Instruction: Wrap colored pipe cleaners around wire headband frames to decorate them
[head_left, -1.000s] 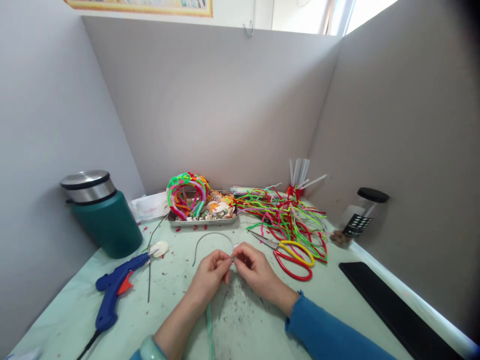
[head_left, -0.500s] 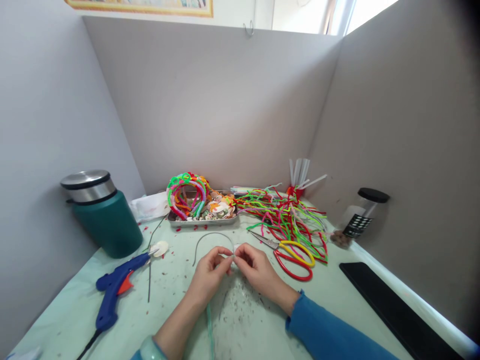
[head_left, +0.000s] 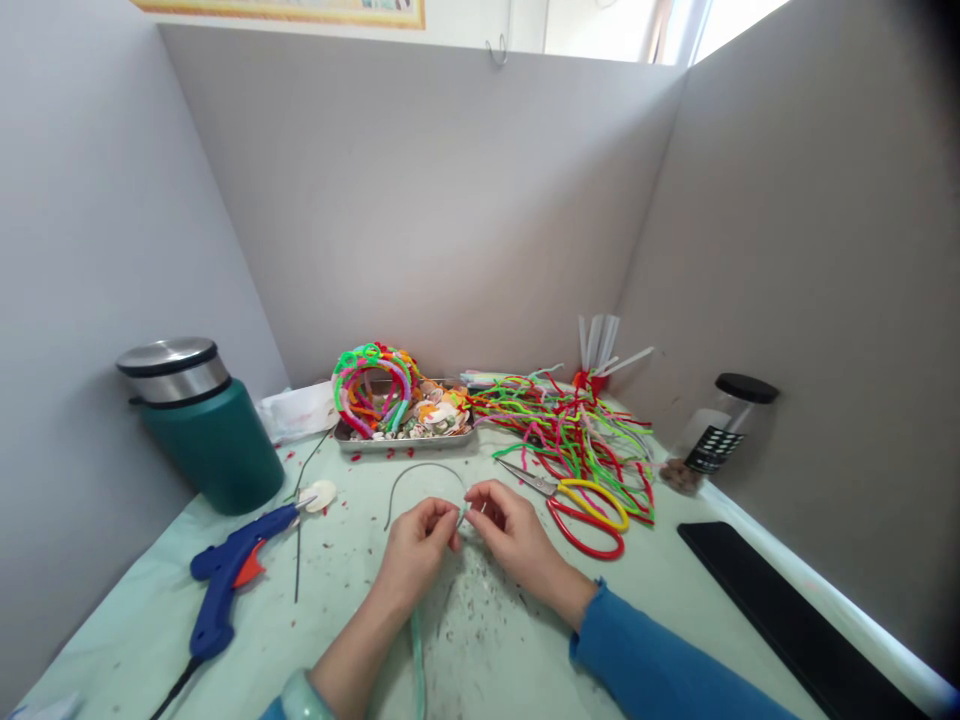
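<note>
A: State positions relative to the scissors (head_left: pixel 556 489), left to right.

B: Far left of the scissors: teal insulated bottle (head_left: pixel 210 445), then blue glue gun (head_left: pixel 232 570). Nearer left: thin gray headband hoop (head_left: pixel 425 464); the left hand (head_left: pixel 416 550) pinches its near end, with mint ribbon (head_left: pixel 418 660) hanging below. Next to the scissors, left side: right hand (head_left: pixel 517 538), thumb and forefinger slightly parted; cannot tell whether it grips anything.

A: Markings?

B: Right of the scissors: clear jar (head_left: pixel 733 412), black label (head_left: pixel 716 450); its pale print is illegible.

Window (head_left: pixel 739 28) glare — upper right, soft shadows, blurred dark edge
</note>
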